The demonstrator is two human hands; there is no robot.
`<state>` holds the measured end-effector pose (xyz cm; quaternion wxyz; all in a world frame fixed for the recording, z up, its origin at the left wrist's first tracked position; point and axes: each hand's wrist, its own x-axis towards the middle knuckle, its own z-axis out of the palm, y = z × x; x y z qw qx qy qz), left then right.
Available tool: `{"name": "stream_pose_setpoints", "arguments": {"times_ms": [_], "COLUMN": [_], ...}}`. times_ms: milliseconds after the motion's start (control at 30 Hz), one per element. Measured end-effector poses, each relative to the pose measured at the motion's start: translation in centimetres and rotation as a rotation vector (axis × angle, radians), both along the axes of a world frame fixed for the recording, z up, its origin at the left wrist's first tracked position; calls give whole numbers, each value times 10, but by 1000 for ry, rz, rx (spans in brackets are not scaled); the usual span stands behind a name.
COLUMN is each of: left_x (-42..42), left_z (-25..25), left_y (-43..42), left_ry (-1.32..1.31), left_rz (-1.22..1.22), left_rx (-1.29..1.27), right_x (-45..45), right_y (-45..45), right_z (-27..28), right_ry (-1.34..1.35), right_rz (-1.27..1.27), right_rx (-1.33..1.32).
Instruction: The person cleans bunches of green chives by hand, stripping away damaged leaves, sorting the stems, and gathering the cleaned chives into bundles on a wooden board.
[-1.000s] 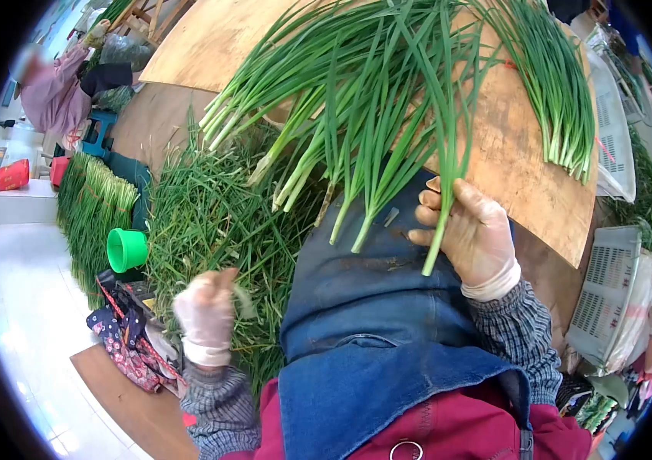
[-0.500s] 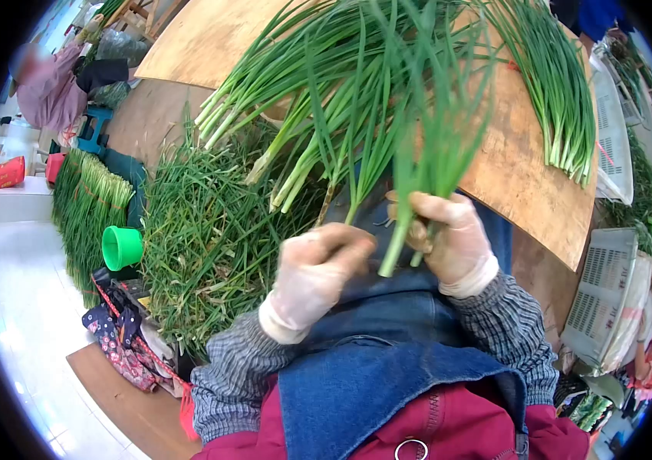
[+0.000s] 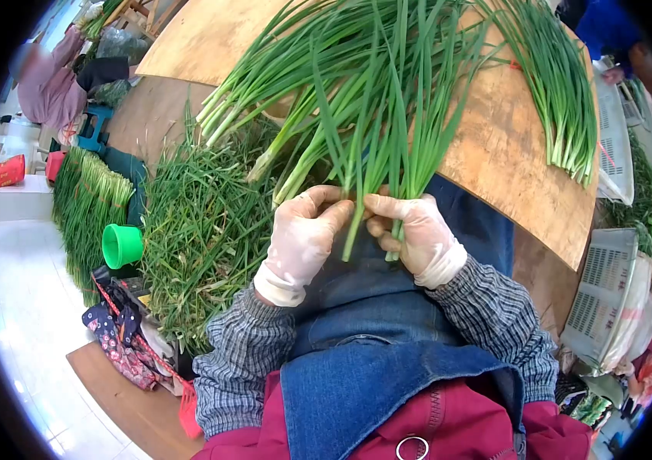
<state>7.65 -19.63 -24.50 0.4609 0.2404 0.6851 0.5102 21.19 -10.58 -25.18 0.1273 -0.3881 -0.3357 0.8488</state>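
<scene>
Both my hands wear thin whitish gloves and meet in front of my apron. My right hand (image 3: 420,236) is closed around a few stalks of garlic chives (image 3: 414,165), their pale cut ends pointing down toward me. Beside it, my left hand (image 3: 299,239) pinches thumb and forefinger together at a chive stalk on the left edge of that small bunch. Just beyond, a large spread of loose chives (image 3: 280,84) lies on the wooden board, its white ends hanging over the near edge. A neater bunch (image 3: 560,115) rests on the board's right side.
A heap of green trimmings (image 3: 203,230) rises at my left, next to a green plastic cup (image 3: 122,246) and tied chive bundles (image 3: 92,203). The wooden board (image 3: 521,176) has its edge near my right arm. Plastic crates (image 3: 602,287) stand at right. Other people are at the upper left and upper right.
My right hand has moved left and slightly down with its stalks. My left hand has risen a little to meet it, and its fingers now pinch a stalk beside the bunch.
</scene>
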Motion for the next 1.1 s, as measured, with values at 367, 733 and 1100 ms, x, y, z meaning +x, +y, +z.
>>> {"name": "stream_pose_setpoints", "arguments": {"times_ms": [367, 733, 1100], "left_x": [6, 13, -5], "left_z": [18, 26, 37], "left_y": [21, -19, -61], "left_ry": [-209, 702, 58], "left_rz": [101, 60, 191], "left_rx": [98, 390, 44], "right_x": [3, -21, -26], "right_y": [7, 4, -3], "right_z": [23, 14, 4], "right_ry": [97, 153, 343], "right_rz": [-267, -268, -158], "right_rx": [-204, -101, -183]}}
